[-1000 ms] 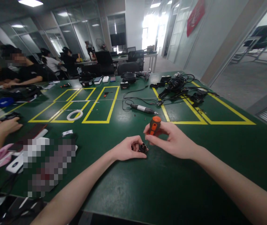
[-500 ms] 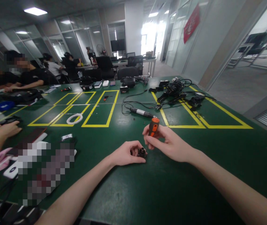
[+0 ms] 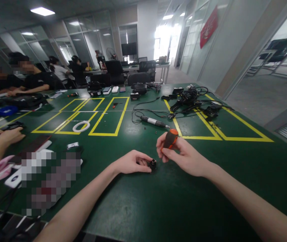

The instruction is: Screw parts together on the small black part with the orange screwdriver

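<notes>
My left hand (image 3: 132,162) rests low over the green table, thumb and forefinger closed on the side of a small dark part (image 3: 153,164) with a metallic, round top. The part sits upright at the tabletop. To its right, my right hand (image 3: 181,154) is wrapped round the orange-and-black handle of a screwdriver (image 3: 171,138). The handle leans with its orange end up and to the right. The screwdriver's shaft is not visible behind my fingers. A gap separates my right hand from the small part.
Beyond my hands lies a corded pen-like power tool (image 3: 154,121). Black cables (image 3: 187,99) are heaped at the back right. A white ring of tape (image 3: 81,126) lies left of centre. A co-worker's hands (image 3: 9,134) are at the left, near blurred packages (image 3: 57,178).
My right hand has shifted slightly right, and the screwdriver handle leans further right. My left fingers have drawn back a little around the small dark part. The view has turned slightly.
</notes>
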A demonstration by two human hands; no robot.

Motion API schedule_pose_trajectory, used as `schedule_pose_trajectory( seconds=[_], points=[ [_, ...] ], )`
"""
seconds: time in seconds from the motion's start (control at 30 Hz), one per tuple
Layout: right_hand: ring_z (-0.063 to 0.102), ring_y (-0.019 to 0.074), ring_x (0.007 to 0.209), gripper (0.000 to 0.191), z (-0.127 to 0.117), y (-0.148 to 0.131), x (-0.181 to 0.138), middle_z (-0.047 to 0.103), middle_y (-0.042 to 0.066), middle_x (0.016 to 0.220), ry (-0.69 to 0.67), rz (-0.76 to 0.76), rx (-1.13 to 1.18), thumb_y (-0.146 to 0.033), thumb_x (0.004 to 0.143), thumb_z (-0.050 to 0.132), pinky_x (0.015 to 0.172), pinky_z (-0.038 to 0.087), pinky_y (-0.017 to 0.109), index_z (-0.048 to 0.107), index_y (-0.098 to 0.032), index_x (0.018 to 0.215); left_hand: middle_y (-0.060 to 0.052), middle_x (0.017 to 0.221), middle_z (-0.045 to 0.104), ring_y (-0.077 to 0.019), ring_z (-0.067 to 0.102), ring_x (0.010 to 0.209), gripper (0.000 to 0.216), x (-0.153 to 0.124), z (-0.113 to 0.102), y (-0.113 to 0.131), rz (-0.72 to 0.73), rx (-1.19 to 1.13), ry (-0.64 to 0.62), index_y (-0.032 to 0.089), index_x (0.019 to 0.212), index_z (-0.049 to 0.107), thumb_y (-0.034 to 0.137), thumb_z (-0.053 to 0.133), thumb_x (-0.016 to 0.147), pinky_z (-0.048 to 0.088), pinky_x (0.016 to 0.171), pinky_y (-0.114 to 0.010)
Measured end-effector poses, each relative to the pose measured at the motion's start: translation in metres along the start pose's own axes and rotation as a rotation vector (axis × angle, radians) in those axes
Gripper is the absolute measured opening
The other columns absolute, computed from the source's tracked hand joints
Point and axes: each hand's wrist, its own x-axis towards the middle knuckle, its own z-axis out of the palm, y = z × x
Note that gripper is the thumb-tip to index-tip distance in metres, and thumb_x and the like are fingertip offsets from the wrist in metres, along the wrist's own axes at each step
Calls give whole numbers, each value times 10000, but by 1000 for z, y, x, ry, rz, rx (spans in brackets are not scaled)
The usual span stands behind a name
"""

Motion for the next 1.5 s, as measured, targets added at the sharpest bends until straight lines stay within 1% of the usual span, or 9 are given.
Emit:
schedule_pose_trajectory(
  seconds=[0.37, 0.53, 0.67, 0.83, 1.0, 1.07, 1.2, 1.37, 1.5],
  points=[
    [600, 166, 657, 114, 1, 0, 0, 610, 18, 782, -1, -9, -6, -262, 887, 542, 614, 539, 309, 531, -201, 982, -23, 759, 714, -99, 617, 679, 448, 1, 3, -5, -18, -46, 52, 113, 1060, 771, 337, 885, 689, 498, 725, -232],
    [621, 168, 700, 84, 1, -2, 0, 628, 30, 824, -5, -77, -147, -269, 901, 559, 656, 547, 305, 569, -196, 941, -27, 778, 721, -99, 624, 690, 446, 2, 2, -7, -2, -30, 44, 109, 1088, 766, 321, 868, 710, 502, 743, -236],
    [668, 201, 796, 167, -1, -1, 0, 691, 57, 924, 37, -80, -256, -322, 900, 638, 743, 575, 342, 619, -197, 1009, -38, 820, 740, -104, 633, 706, 429, 1, 0, -7, 17, -21, 14, 123, 1114, 764, 334, 839, 748, 508, 760, -243],
    [667, 214, 801, 115, -4, -4, 0, 710, 55, 897, -13, -94, -336, -315, 897, 643, 756, 570, 355, 652, -206, 933, -58, 960, 764, -100, 658, 727, 598, 3, 0, -7, 44, -112, 21, 157, 1237, 691, 300, 886, 690, 521, 763, -250],
    [654, 203, 747, 66, -5, -6, 1, 708, 47, 857, -13, -82, -403, -253, 867, 668, 694, 558, 330, 669, -203, 910, -71, 962, 772, -105, 679, 730, 485, 4, 0, -10, 26, -193, 25, 141, 1055, 693, 315, 914, 660, 528, 756, -258],
    [664, 200, 751, 92, -6, -6, 1, 713, 44, 860, -14, -64, -382, -247, 848, 692, 698, 562, 324, 686, -198, 925, -66, 952, 773, -102, 679, 725, 465, 5, -1, -11, 23, -194, 35, 135, 1005, 702, 328, 925, 645, 530, 758, -257],
    [679, 178, 707, 270, -6, -7, 1, 707, 10, 804, -28, 31, -210, -275, 771, 784, 655, 571, 288, 688, -190, 1008, -53, 899, 775, -105, 698, 734, 451, 6, -2, -11, 4, -222, 22, 127, 977, 719, 318, 934, 630, 546, 786, -261],
    [699, 173, 707, 298, -7, -6, 1, 719, 5, 788, -23, 84, -51, -265, 726, 818, 661, 582, 281, 665, -184, 968, -74, 934, 788, -152, 740, 797, 497, 7, -4, -13, -17, -266, -11, 124, 997, 732, 331, 947, 599, 571, 865, -322],
    [702, 168, 669, 325, -6, -6, 0, 731, 22, 800, -60, 129, -18, -248, 783, 757, 651, 585, 296, 630, -175, 1073, -110, 1005, 788, -148, 739, 785, 500, 5, -5, -10, 15, -169, -17, 125, 1100, 739, 346, 900, 681, 562, 774, -272]
  ],
)
